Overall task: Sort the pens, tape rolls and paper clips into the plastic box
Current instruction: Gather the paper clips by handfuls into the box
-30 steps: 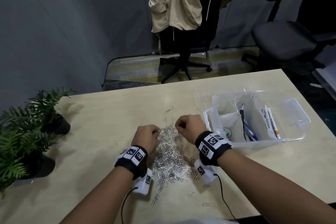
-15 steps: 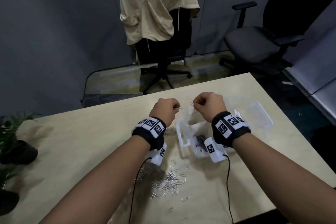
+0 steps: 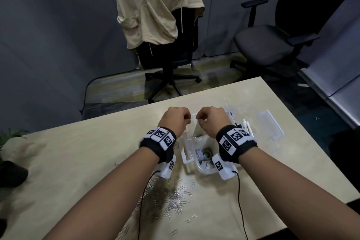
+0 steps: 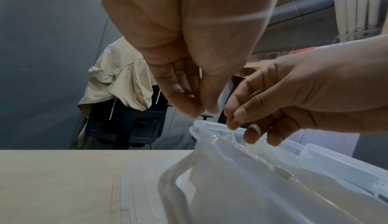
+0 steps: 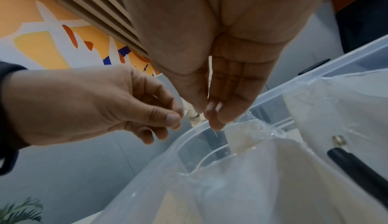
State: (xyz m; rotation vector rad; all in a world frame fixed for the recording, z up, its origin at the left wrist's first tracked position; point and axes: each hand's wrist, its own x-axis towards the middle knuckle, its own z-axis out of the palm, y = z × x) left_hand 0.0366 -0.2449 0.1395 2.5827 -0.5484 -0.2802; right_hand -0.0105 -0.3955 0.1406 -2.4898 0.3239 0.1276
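Two hands moved farther over plastic box [image 3: 188,159]; left hand [image 3: 174,121], right hand [image 3: 211,121] fingertips pinched, contents unclear.

Colours I am seeing around my hands

I am looking at a clear plastic box [image 3: 188,157], silver paper clips [image 3: 176,199], a pale beige table [image 3: 81,161], and black-and-white patterned wristbands [image 3: 234,139].

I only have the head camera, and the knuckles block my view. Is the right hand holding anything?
Observer: Yes, the right hand pinches a thin paper clip between thumb and fingers.
Operator: Over the box?
Observer: Its tip hangs just above the box rim, at the end compartment.
Operator: And the left hand?
Observer: The left hand has its fingertips pressed together above the box; no paper clip shows in them.
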